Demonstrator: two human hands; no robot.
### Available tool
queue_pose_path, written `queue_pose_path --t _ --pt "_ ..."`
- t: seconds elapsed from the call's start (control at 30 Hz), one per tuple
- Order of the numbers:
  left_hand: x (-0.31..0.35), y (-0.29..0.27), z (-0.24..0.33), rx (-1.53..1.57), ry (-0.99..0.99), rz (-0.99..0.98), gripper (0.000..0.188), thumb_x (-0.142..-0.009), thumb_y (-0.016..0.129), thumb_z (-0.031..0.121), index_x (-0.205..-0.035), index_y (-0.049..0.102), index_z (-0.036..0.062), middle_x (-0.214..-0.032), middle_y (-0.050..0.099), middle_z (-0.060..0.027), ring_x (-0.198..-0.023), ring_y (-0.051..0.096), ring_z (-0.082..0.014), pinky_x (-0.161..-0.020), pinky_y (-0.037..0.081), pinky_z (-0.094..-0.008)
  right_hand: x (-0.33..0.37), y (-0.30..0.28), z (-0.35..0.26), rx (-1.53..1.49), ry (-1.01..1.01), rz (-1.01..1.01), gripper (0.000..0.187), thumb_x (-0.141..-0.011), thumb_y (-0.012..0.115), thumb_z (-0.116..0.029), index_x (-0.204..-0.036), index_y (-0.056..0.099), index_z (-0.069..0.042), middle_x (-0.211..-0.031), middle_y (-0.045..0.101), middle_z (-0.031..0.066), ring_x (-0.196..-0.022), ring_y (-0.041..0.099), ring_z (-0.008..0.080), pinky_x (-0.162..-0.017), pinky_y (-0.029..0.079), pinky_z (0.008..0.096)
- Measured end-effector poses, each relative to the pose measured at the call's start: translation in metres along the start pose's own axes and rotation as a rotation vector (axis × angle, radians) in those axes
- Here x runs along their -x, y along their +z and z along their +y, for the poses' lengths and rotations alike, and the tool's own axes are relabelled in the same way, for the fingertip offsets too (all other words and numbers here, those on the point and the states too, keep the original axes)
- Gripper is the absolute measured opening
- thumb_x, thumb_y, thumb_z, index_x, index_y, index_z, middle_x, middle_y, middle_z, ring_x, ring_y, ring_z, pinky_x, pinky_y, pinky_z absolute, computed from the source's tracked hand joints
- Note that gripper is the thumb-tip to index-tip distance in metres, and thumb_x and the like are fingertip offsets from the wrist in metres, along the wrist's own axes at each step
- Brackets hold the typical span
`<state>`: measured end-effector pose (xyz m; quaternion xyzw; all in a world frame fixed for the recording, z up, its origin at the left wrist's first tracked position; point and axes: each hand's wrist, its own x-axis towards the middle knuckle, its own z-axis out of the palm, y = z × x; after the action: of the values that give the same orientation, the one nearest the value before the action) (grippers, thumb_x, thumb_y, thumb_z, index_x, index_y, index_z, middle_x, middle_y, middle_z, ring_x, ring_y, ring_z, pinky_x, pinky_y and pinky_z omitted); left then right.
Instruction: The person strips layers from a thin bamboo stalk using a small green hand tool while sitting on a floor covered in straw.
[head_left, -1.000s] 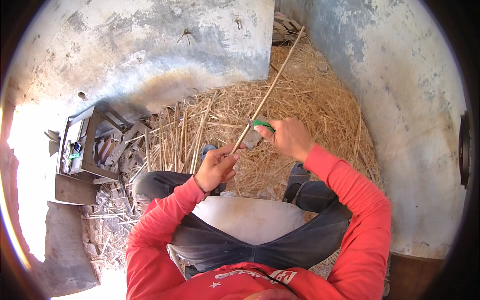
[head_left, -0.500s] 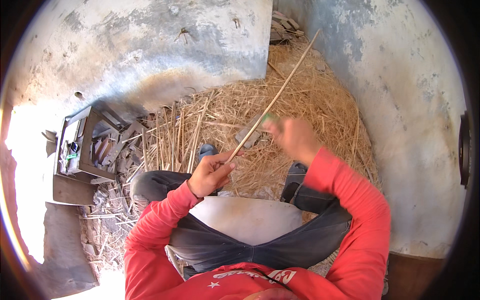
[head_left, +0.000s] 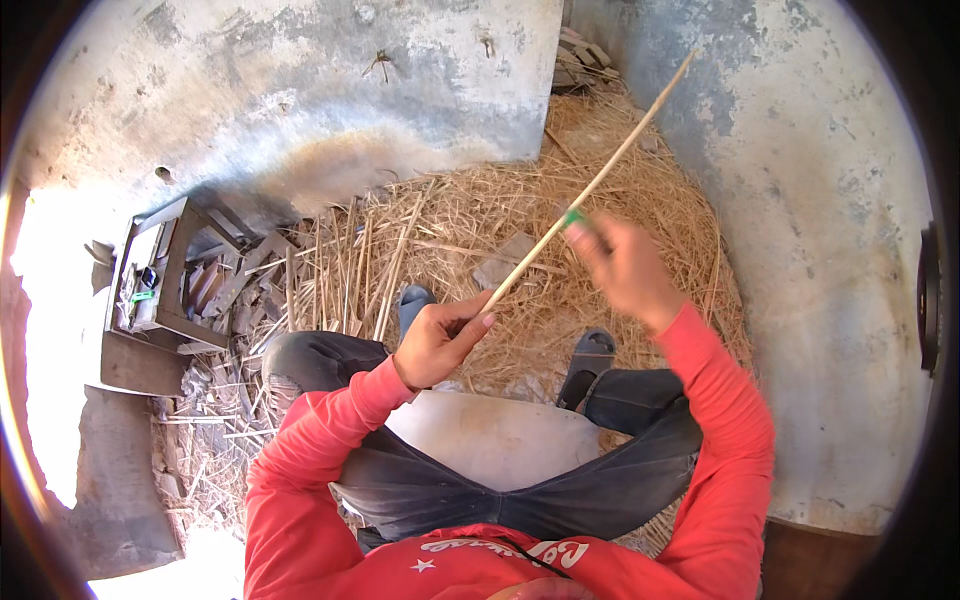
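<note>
A long, thin pale stick (head_left: 620, 149) slants up and away to the right, its far tip near the right wall. My left hand (head_left: 440, 343) is closed around its near end, thumb and fingers pinching it. A small green-handled tool (head_left: 573, 217) is gripped in my right hand (head_left: 628, 268) and meets the stick around its middle. Motion smears the right fingers, and I cannot make out a blade on the tool. Below the hands, a white padded surface (head_left: 500, 425) shows between my bent legs.
Straw and shavings (head_left: 650, 235) cover the floor ahead. Several loose sticks (head_left: 398, 255) lie at left. A wooden frame like an overturned stool (head_left: 172, 290) stands among wood scraps, with a small green item (head_left: 142, 296) on it. Plastered walls (head_left: 810, 230) enclose the space.
The stick has shifted right, its far tip swinging rightward. My left hand has moved slightly right. My right hand has moved right, with the green-handled tool still in it.
</note>
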<state>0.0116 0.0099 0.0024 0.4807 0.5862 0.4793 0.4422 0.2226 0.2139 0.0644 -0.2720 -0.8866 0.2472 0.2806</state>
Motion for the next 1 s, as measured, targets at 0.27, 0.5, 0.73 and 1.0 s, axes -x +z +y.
queue_pose_path --t 0.27,0.5,0.73,1.0 --pt "0.009 -0.005 -0.007 0.008 -0.032 0.087 0.041 -0.104 0.067 0.014 -0.14 0.062 -0.006 -0.076 0.045 0.01 -0.066 0.037 -0.0005 -0.054 0.031 -0.0236 0.005 0.041 0.004 0.131 0.071 -0.15 0.072 -0.107 0.039 -0.065 -0.094 0.071 -0.001 -0.054 0.059 0.0152 -0.049 0.063 0.0344 -0.05 0.052 0.0476" --pt "0.009 -0.005 -0.015 0.021 0.043 0.039 0.043 -0.105 0.066 0.012 -0.143 0.059 -0.0054 -0.078 0.046 0.0105 -0.067 0.037 -0.0004 -0.055 0.032 -0.0228 0.023 0.042 -0.012 0.221 -0.036 -0.201 0.074 -0.109 0.033 -0.064 -0.105 0.074 -0.003 -0.055 0.06 0.0135 -0.052 0.065 0.0327 -0.052 0.053 0.0487" --pt "0.019 -0.009 -0.019 -0.051 -0.005 0.039 0.042 -0.104 0.067 0.013 -0.14 0.061 -0.0073 -0.077 0.047 0.0091 -0.068 0.039 -0.0019 -0.056 0.034 -0.0241 -0.015 0.014 0.046 0.149 0.329 -0.142 0.073 -0.109 0.035 -0.064 -0.112 0.074 -0.003 -0.053 0.055 0.0081 -0.047 0.06 0.0219 -0.048 0.049 0.0419" --pt "0.013 -0.012 -0.011 -0.079 0.012 0.038 0.045 -0.104 0.067 0.014 -0.143 0.059 -0.0069 -0.077 0.046 0.0078 -0.068 0.038 -0.0024 -0.057 0.035 -0.0241 0.031 0.062 -0.009 0.279 -0.07 -0.297 0.061 -0.107 0.047 -0.06 -0.118 0.075 -0.007 -0.06 0.059 0.0159 -0.051 0.063 0.0295 -0.051 0.05 0.0455"
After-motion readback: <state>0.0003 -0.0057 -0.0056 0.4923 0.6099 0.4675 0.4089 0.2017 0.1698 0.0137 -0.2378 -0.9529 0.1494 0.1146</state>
